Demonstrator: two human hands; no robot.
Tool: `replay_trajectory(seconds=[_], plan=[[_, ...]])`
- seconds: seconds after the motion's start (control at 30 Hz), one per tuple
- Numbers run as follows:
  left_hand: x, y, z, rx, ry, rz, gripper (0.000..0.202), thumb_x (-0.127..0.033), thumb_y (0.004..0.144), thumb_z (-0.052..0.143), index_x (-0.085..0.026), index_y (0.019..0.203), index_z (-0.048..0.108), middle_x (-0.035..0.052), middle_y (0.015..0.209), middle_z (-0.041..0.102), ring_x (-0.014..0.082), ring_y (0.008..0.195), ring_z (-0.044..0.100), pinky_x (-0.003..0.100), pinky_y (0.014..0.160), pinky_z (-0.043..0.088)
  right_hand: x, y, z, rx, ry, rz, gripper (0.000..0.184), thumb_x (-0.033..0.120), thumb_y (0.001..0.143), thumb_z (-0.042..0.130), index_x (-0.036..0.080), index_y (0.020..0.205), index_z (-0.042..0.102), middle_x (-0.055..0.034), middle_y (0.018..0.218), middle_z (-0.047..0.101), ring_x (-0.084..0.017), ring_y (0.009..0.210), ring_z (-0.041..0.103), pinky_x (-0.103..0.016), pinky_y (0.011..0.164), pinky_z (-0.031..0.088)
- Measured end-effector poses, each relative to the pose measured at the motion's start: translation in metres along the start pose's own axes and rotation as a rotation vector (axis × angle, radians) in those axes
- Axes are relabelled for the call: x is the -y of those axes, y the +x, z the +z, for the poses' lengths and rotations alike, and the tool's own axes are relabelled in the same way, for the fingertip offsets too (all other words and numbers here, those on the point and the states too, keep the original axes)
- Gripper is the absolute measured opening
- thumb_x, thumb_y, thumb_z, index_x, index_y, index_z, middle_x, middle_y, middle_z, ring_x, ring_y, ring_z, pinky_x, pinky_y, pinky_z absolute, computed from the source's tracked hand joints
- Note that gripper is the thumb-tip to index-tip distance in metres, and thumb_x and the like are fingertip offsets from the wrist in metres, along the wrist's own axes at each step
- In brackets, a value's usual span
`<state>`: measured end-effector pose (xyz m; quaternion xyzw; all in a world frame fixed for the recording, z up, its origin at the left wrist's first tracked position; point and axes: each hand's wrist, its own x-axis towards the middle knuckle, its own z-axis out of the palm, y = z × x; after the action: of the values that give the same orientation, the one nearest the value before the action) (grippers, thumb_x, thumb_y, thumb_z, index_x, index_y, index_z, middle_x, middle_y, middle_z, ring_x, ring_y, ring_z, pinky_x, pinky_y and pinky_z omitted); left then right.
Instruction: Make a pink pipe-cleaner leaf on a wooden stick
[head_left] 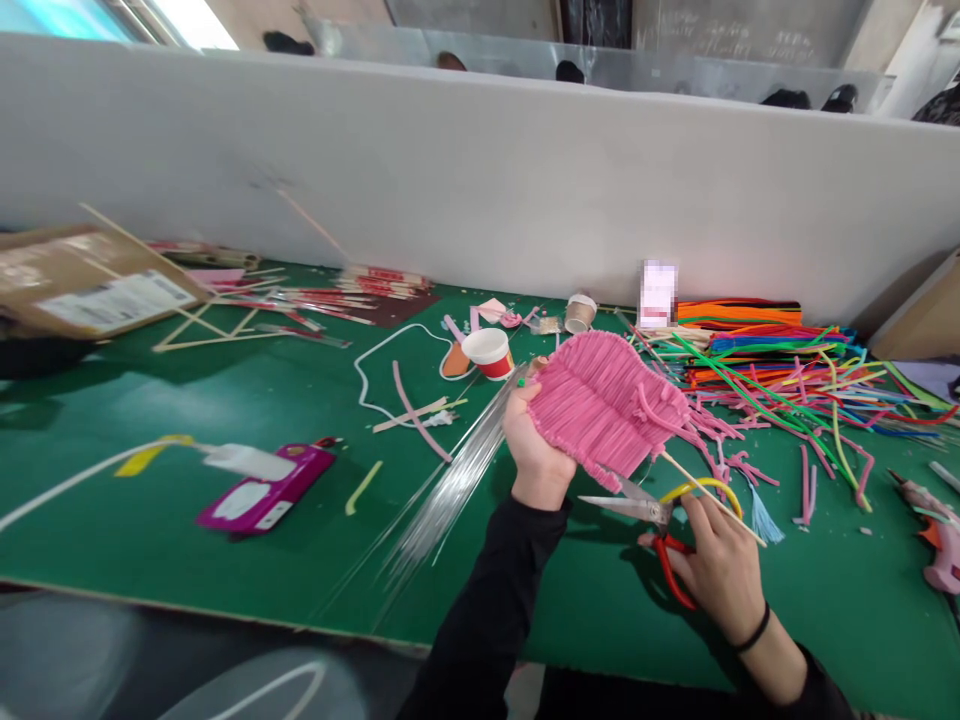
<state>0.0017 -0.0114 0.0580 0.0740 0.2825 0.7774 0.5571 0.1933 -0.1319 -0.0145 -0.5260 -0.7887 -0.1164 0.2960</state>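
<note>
My left hand is closed on the edge of a pink fan-shaped piece made of rows of pipe cleaners, held above the table. A thin wooden stick juts from its lower right side, passing over the scissors' yellow handle. In my right hand is a pair of scissors with one yellow and one red handle. The blades are parted and lie at the fan's lower edge; whether they touch it I cannot tell. Loose pink pipe cleaner ends hang at the fan's right side.
Coloured pipe cleaners are heaped at the right, near a pink glue gun. Clear thin rods lie left of my arm. Behind are a paper cup and a white cord. Further left are a purple box and a cardboard box.
</note>
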Motion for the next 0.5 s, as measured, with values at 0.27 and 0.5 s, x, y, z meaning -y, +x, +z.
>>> replay_trajectory(seconds=[0.27, 0.5], plan=[[0.005, 0.0, -0.005, 0.062, -0.004, -0.01, 0.029, -0.043, 0.081, 0.05, -0.022, 0.096, 0.066, 0.0087, 0.109, 0.069, 0.0253, 0.112, 0.061, 0.037, 0.095, 0.05, -0.001, -0.001, 0.002, 0.019, 0.037, 0.033, 0.043, 0.056, 0.093, 0.046, 0.017, 0.088, 0.061, -0.0026, 0.066, 0.064, -0.016, 0.056, 0.061, -0.027, 0.055, 0.04], [0.032, -0.028, -0.004, 0.076, -0.069, -0.337, 0.044, -0.051, 0.088, 0.039, -0.024, 0.11, 0.066, 0.0109, 0.119, 0.067, 0.0306, 0.113, 0.061, 0.048, 0.09, 0.052, 0.005, 0.003, 0.003, 0.089, 0.105, 0.118, 0.04, 0.054, 0.095, 0.042, 0.019, 0.088, 0.059, -0.0028, 0.068, 0.066, -0.016, 0.058, 0.063, -0.026, 0.053, 0.038]])
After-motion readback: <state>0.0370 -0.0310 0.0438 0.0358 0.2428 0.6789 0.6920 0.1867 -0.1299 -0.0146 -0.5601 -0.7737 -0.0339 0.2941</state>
